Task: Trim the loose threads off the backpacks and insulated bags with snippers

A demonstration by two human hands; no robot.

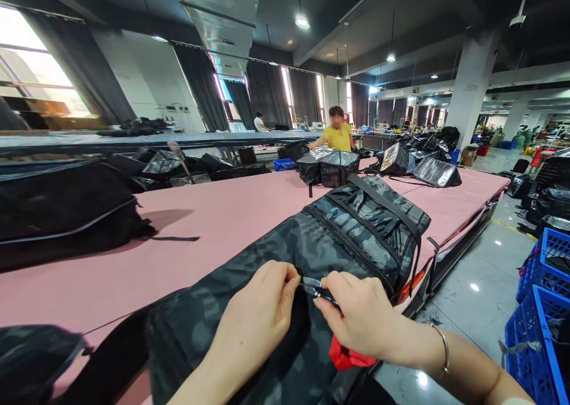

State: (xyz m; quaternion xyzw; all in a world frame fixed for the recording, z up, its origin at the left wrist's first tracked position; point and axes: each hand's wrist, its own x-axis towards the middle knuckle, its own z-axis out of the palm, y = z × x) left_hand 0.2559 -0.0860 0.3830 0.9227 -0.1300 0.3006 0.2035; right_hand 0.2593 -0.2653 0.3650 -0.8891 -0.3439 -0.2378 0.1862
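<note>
A dark camouflage-patterned bag with a zipper and black straps lies across the pink-topped table in front of me. Over its near part, my right hand is closed around small thread snips, whose blades point left. Their tips meet the fingertips of my left hand. The left thumb and forefinger are pinched together; whatever is between them is too small to make out. Below my right hand shows a piece of red fabric, partly hidden by the hand.
A large black bag sits on the left of the table. Silver-lined bags stand farther back, where a person in a yellow top reaches toward them. Blue crates stand on the floor at right, past the table's edge.
</note>
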